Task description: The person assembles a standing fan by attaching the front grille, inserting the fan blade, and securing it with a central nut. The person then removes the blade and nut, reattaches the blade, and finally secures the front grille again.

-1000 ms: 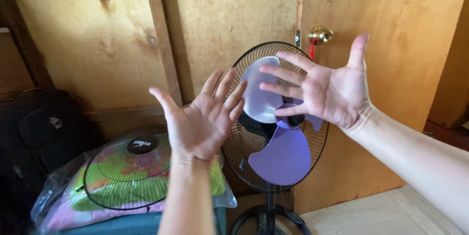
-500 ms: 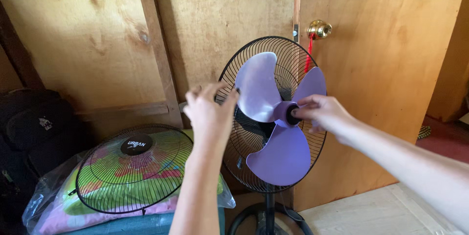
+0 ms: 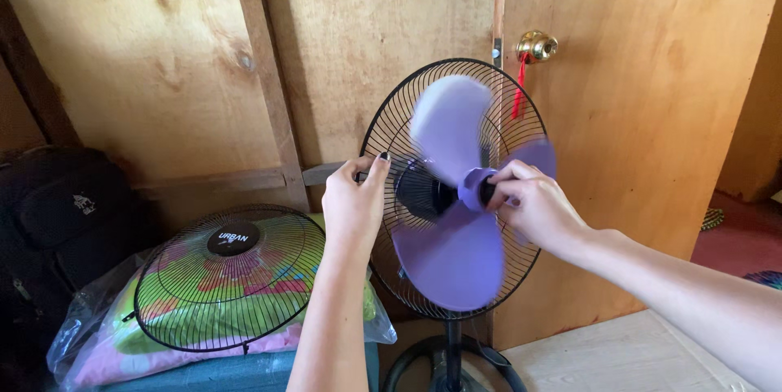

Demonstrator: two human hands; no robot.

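Plywood wall panels and a wooden door with a brass knob close the background directly behind the work. Standing fan: upright on its pole just in front of the door edge, rear wire guard fitted, front open. Purple blade sits on the hub, blurred. Left hand grips the left rim of the rear guard, thumb and fingers closed over the wire. Right hand pinches the hub cap at the blade centre, fingers curled around it. Detached front grille lies tilted on a plastic-wrapped bundle of coloured cloth, just left of the fan and below the left forearm. Black bag stands at far left against the wall. Open floor shows to the lower right of the pole; the left side is crowded.
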